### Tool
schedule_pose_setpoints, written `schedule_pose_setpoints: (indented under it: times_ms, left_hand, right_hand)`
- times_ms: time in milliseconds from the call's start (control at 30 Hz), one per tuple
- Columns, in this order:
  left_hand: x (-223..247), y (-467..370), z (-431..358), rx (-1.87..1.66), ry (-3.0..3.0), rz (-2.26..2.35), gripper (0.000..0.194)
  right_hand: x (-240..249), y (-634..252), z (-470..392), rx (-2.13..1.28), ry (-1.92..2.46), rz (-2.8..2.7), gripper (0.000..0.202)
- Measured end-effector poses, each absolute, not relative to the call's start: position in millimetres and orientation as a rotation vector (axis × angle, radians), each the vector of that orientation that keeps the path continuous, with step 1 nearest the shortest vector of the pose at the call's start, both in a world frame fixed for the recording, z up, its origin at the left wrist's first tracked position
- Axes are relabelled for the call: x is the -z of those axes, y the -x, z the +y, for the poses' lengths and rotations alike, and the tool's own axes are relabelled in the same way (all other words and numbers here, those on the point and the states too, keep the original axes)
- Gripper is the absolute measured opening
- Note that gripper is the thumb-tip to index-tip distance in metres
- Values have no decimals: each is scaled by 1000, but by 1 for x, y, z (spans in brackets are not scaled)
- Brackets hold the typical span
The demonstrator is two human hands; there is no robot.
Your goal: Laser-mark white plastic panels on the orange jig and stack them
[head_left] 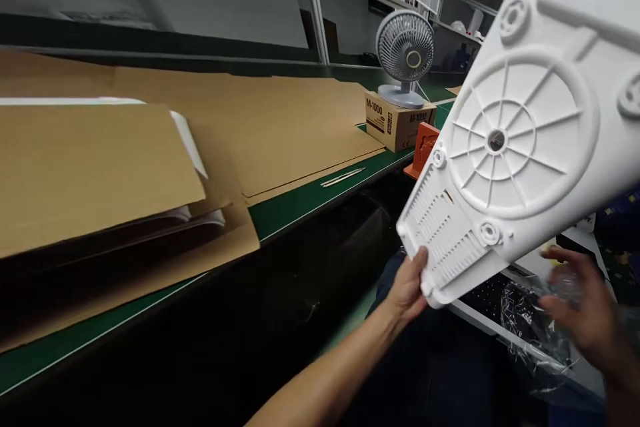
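Our left hand grips the lower edge of a big white plastic panel raised beside the workbench, our blurred right hand half-open over crinkled clear wrapping, apparently already off the panel.

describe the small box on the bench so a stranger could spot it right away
Follow the long green workbench to its far right end, past the brown cardboard sheets. The cardboard box sits there, printed M-1000, and is the only thing with a small grey desk fan standing on top.
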State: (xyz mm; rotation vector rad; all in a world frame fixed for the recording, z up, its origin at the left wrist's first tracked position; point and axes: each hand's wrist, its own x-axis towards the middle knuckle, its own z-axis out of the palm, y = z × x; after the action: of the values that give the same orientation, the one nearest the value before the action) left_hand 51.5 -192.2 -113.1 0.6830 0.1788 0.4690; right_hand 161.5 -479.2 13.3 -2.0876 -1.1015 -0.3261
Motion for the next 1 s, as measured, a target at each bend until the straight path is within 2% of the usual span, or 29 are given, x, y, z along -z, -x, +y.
schedule_pose_setpoints:
  times_ms: [33,67,133,233,333,433,633,700,800,833,967,1000]
  left_hand:
    - [113,-59,-205,-426,-639,164,98]
    - [113,-65,-217,-392,-604,143,98]
    - [111,-76,-237,-339,-559,91,94]
    - [111,-82,-250,-229,-583,26,82]
    - [114,-75,-233,-187,-718,103,74]
    - [114,-60,-194,-424,-947,233,89]
    - [80,-30,-127,-1297,-1416,263,105]
    - [70,-26,-119,-1399,-1598,236,93]
    - [73,-30,-117,-1286,-1742,159,53]
    - [79,-33,-116,-1264,-1734,126,48]
    - [108,-44,-111,-1383,-1649,-32,46]
    - [114,-45,-108,-1401,-1632,-51,46]
  right_hand:
    - [-5,-155,-453,190,1992,-1149,61]
    - [2,-148,-428,139,1894,-1109,66]
    - [13,-134,-388,151,1770,-981,55]
    - [14,-122,-363,443,1728,-807,31]
    - [2,-128,-379,734,1743,-958,25]
    - [-8,-147,-419,952,1833,-1257,18]
    - [4,-179,-493,1206,2059,-1662,14]
    - [12,-183,-505,1188,2109,-1734,11]
    - [22,-183,-512,1115,2157,-1763,9]
    - [24,-183,-512,1082,2171,-1743,8]
    - [14,-183,-523,821,2189,-1659,6]
    - [9,-183,-530,725,2167,-1647,11]
